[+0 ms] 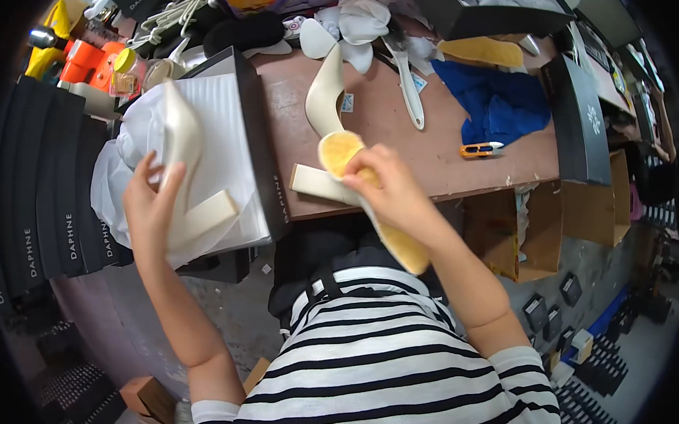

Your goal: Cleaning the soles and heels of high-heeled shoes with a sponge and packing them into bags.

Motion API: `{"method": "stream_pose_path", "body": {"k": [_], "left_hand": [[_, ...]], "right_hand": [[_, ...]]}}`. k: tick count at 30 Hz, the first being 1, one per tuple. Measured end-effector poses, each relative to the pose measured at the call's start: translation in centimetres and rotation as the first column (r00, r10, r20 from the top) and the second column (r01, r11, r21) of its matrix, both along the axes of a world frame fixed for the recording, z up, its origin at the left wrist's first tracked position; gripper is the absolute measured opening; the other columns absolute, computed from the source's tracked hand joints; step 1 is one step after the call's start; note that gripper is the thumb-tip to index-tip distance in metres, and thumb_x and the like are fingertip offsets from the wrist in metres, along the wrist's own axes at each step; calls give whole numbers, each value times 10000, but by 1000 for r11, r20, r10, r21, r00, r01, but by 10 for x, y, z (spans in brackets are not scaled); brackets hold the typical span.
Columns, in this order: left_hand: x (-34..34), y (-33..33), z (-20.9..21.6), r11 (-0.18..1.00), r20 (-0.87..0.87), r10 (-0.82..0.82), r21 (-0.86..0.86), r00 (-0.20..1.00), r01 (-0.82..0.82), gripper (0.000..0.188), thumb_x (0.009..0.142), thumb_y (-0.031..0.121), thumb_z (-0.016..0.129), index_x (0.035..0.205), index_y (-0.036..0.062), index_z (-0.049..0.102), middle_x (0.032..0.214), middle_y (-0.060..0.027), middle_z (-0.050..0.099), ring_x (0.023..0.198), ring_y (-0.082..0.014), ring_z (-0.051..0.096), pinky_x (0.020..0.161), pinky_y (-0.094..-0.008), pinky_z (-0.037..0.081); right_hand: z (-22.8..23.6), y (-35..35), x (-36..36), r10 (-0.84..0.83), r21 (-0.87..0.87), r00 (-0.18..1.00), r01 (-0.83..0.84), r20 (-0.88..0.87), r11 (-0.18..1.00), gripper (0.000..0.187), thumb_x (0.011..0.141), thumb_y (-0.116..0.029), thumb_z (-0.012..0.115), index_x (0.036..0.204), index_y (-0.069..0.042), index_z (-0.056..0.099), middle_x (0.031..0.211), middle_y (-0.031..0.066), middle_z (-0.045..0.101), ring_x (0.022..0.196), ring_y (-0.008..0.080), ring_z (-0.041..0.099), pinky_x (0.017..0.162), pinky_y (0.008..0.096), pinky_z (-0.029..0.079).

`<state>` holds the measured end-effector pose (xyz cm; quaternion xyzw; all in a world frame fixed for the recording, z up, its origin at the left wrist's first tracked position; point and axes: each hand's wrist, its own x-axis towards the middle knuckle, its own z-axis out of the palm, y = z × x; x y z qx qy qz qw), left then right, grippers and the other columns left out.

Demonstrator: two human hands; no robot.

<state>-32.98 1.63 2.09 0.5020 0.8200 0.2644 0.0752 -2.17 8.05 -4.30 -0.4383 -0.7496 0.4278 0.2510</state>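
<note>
One insole (404, 248), right hand (390, 185) pinching, left hand (150, 201) spread by shoe (182, 128)

A blue cloth (494, 103) lies on the table (436, 158), orange snips (481, 150) at its near edge. To its left lies a white-handled brush (411, 91). At upper left, a yellow-lidded jar (125, 79) stands near what may be orange bottles (83, 62). Open cartons (546, 233) sit lower right.

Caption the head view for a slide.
Right hand holding a yellow insole, left hand at a cream shoe in an open box.
</note>
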Motion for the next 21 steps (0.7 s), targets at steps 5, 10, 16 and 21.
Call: {"method": "stream_pose_path", "body": {"k": [5, 10, 16, 21], "left_hand": [[103, -28, 12, 830, 76, -152, 550, 985, 86, 446, 733, 51, 594, 1150, -83, 508, 1099, -169, 570, 1028, -248, 547, 935, -364, 389], [169, -64, -42, 974, 922, -228, 220, 313, 60, 485, 878, 139, 501, 1288, -72, 352, 1237, -188, 449, 1095, -266, 522, 934, -344, 419], [220, -1, -82, 997, 861, -79, 81, -503, -17, 818, 830, 588, 491, 1368, 11, 274, 1357, -123, 375, 1302, -244, 278, 1063, -401, 242], [205, 6, -86, 997, 930, -71, 63, -361, -33, 447, 807, 205, 656, 1158, 2, 467, 1099, -143, 567, 960, -181, 587, 837, -308, 487]], "right_hand": [[-15, -8, -4, -184, -4, 974, 185, -134, 983, 100, 815, -92, 604, 850, -5, 570, 888, 124, 527, 833, 276, 559, 739, 340, 436], [-15, 4, 53, -519, -550, 585, 143, -623, 823, 143, 896, -124, 549, 964, 2, 549, 913, 80, 632, 782, 118, 603, 704, 247, 492], [-56, -12, 69, -663, -772, 408, -211, -627, 600, 263, 875, -133, 577, 1090, 11, 528, 1077, 115, 608, 924, 175, 612, 815, 276, 496], [-27, -24, 66, -342, -601, 760, -80, -553, 795, 84, 845, -60, 595, 886, -22, 532, 866, 5, 513, 774, 93, 476, 709, 225, 407]]}}
